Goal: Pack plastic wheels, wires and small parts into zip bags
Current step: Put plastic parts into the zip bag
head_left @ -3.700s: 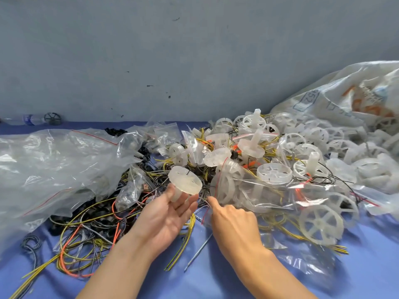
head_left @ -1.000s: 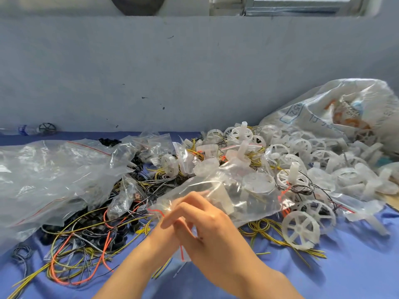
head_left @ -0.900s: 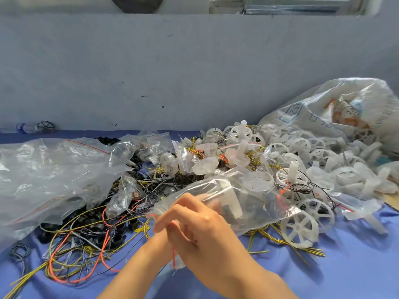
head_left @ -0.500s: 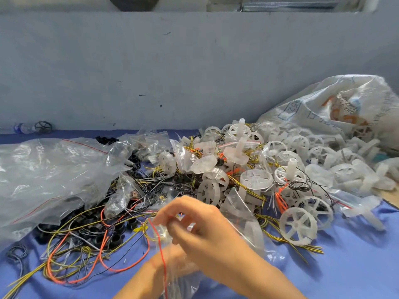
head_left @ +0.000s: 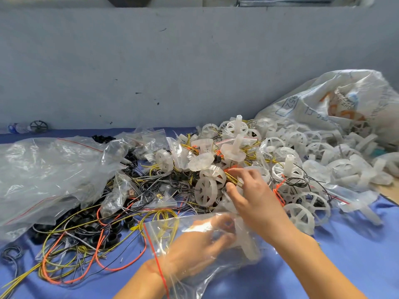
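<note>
My left hand [head_left: 194, 247] is inside a clear zip bag [head_left: 164, 231] with a red strip, which lies on the blue table near me. Seen through the plastic, its curled fingers hold a white plastic wheel [head_left: 247, 242] inside the bag. My right hand [head_left: 254, 197] reaches over the bag into the pile of white wheels [head_left: 207, 190] and yellow wires [head_left: 232, 179]. Its fingers are spread, with the tips touching the yellow wires beside a spoked wheel.
Large crumpled clear bags [head_left: 43, 173] lie at the left. Tangled orange, yellow and black wires [head_left: 86, 244] with black parts spread at the front left. A big white sack [head_left: 323, 104] spills wheels [head_left: 323, 152] at the right. The grey wall [head_left: 172, 72] stands behind.
The bag has dropped flat onto the table with my left hand inside it. My right hand has let go of the bag and moved forward into the wheel and wire pile.
</note>
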Demonstrator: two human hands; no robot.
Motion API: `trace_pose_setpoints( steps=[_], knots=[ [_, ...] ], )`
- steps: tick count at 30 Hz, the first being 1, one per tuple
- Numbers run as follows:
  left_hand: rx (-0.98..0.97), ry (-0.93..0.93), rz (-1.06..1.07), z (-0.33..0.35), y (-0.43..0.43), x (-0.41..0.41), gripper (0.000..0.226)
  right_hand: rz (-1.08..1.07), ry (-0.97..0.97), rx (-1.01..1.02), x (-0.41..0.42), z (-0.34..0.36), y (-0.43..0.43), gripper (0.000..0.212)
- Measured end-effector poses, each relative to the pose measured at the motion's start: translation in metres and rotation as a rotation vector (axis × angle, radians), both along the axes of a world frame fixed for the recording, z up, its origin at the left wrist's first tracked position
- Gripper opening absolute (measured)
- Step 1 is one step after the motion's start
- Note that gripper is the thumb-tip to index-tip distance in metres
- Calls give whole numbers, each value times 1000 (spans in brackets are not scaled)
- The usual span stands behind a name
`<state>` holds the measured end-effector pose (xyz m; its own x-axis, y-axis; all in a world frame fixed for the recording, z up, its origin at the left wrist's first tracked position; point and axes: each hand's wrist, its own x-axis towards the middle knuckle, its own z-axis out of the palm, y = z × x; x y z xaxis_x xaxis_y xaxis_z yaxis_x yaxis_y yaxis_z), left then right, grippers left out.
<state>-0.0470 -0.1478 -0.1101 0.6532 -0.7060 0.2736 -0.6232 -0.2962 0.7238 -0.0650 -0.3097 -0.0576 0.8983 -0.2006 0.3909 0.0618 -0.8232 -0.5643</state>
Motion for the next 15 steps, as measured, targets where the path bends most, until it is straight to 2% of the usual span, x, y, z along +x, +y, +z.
trace_pose_setpoints(
  steps=[3, 7, 9, 12, 15],
  knots=[
    [-16, -43, -7, 1, 0, 4, 17, -82, 75, 129, 2, -2, -13, 47],
    [-27, 119, -68, 1, -4, 1, 20, -38, 245, 198, -2, 2, -20, 45],
    [-5, 201, -37, 3, -6, 1, 19, -14, 327, 137, -7, 1, -18, 38],
    [-56, 241, -113, 5, -8, 1, 18, -47, 298, 30, -10, -4, -15, 22],
    [-92, 205, -141, 5, -16, -4, 22, -134, 217, 28, -10, -2, -16, 19]
  ],
)
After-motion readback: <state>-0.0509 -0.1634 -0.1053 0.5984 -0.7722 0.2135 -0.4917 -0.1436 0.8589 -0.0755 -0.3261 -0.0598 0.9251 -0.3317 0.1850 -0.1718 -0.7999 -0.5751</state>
